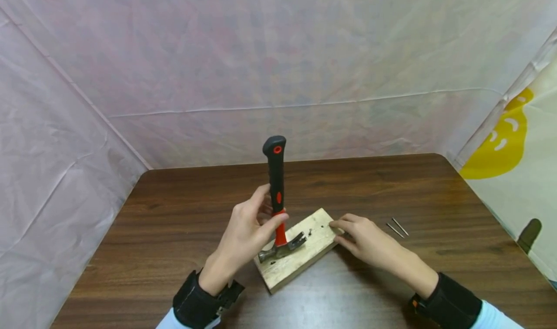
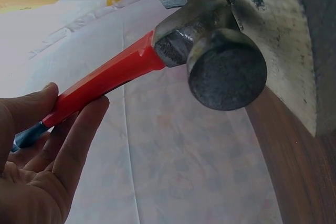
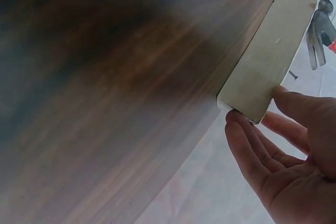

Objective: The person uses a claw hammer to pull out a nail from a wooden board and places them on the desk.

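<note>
A claw hammer [image 1: 279, 189] with a black and red handle stands nearly upright, its metal head [image 2: 227, 69] low over a pale wooden block [image 1: 296, 266]. My left hand [image 1: 245, 225] holds the handle around its red lower part, thumb [image 2: 37, 100] on one side and fingers on the other. A nail [image 3: 293, 75] sticks up from the block just beyond the claw. My right hand [image 1: 365, 239] grips the block's far right end, with the thumb along the top edge and fingertips [image 3: 236, 116] against the end face.
Two loose nails [image 1: 398, 227] lie on the brown wooden table [image 1: 174, 251], right of the right hand. Pale cloth sheets [image 1: 261, 68] hang behind the table and along its left side; a sheet with a yellow print [image 1: 500, 145] hangs at the right.
</note>
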The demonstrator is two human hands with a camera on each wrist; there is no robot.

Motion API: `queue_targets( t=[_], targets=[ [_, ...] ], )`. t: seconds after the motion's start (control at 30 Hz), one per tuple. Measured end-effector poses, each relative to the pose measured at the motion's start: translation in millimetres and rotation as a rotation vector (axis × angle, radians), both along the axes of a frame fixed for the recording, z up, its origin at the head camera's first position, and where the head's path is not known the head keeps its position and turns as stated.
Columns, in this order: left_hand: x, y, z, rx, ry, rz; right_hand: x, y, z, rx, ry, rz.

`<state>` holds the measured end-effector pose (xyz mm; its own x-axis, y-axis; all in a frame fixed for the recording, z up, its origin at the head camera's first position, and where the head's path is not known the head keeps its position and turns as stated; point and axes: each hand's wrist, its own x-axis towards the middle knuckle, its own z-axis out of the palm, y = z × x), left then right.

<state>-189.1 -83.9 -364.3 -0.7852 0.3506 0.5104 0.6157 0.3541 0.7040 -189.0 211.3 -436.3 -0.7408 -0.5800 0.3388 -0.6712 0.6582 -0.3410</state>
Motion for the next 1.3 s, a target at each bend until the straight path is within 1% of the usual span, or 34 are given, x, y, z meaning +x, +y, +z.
queue_targets(
  t=[0.33,0.63,0.93,1.3],
  targets=[
    [-1.9,-2,-2.8,-0.044,0.023,0.011,1.8,-4,-0.4,-0.002,-0.005,0.011],
    [-3.0,0,-3.6,-0.052,0.036,0.01,3.1,-6,-0.8,0.001,0.006,0.019],
    [-4.1,7,-1.2,-0.045,0.031,-0.028,3.4,-8,0.8,0.0,0.043,0.022],
    [-6.8,13,-1.3,-0.064,0.053,-0.038,3.7,-9,1.3,0.009,0.029,0.017]
  ],
)
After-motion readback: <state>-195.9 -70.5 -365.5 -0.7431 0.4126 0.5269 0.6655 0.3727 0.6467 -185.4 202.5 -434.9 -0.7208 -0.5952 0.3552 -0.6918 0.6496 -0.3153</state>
